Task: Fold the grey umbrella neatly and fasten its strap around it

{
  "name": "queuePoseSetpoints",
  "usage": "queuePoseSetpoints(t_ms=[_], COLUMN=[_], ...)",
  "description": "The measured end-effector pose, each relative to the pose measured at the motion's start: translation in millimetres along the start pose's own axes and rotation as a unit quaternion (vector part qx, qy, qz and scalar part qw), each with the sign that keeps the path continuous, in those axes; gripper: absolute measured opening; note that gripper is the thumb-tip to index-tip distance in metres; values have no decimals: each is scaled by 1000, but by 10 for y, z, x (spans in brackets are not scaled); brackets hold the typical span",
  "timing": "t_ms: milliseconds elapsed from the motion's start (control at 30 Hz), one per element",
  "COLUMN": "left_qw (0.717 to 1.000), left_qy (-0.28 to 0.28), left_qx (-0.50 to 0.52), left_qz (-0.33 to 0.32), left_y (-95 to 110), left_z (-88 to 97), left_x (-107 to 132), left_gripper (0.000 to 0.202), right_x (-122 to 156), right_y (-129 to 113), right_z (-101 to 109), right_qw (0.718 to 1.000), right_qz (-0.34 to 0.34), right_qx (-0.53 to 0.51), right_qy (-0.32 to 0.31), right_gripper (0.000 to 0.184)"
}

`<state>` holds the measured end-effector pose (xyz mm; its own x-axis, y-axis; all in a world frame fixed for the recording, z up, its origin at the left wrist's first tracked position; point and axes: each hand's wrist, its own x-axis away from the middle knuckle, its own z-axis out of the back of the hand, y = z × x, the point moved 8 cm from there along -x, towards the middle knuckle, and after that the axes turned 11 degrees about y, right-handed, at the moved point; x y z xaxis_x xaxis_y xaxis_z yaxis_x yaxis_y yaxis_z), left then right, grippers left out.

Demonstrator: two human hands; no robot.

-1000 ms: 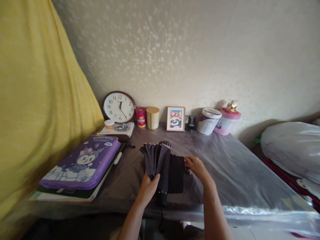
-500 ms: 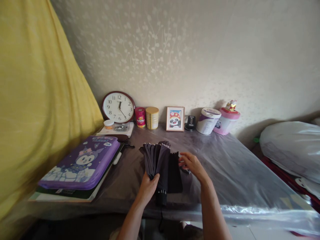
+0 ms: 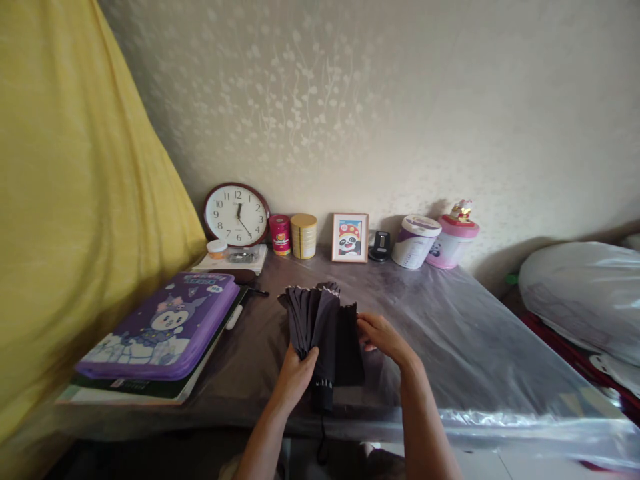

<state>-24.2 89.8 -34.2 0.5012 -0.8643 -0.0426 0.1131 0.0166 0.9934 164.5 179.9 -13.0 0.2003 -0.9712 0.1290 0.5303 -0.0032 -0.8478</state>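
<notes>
A black folding umbrella, collapsed with its pleats bunched, is held just above the near part of the table. Its handle end points toward me and a wrist strap hangs below. My left hand is closed round the gathered pleats on the left side, thumb on top. At the umbrella's right edge, my right hand has thumb and fingers pinched on a loose flap of the canopy cloth. Some of the right fingertips are hidden behind the cloth.
Left on the plastic-covered table lies a purple zip binder atop folders. Along the wall stand a clock, a pink can, a yellow can, a picture frame and two tubs. A yellow curtain hangs left.
My right hand has moved slightly down and its fingers, spread beside the flap before, have closed on the flap's edge. My left hand and the umbrella stay put.
</notes>
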Motion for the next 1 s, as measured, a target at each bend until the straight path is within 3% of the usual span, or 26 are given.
queuePoseSetpoints(t_ms=[167, 433, 633, 800, 1000], left_qw=[1000, 1000, 1000, 1000, 999], left_qy=[-9, -7, -12, -10, -13], left_qx=[-11, -12, -4, -16, -18], left_qz=[6, 25, 27, 19, 23], left_y=[-3, 13, 90, 79, 50], left_z=[-13, -13, -3, -5, -18], left_x=[3, 13, 39, 29, 34], left_gripper=[48, 40, 40, 35, 35], right_x=[45, 95, 112, 139, 151], right_y=[29, -13, 2, -58, -107], right_z=[-83, -134, -165, -156, -128], right_qw=[999, 997, 995, 996, 996], right_qz=[-31, -41, -53, -53, -55], right_qx=[12, 21, 16, 5, -7], right_qy=[-41, -58, -80, -77, -63], right_gripper=[20, 25, 17, 16, 29])
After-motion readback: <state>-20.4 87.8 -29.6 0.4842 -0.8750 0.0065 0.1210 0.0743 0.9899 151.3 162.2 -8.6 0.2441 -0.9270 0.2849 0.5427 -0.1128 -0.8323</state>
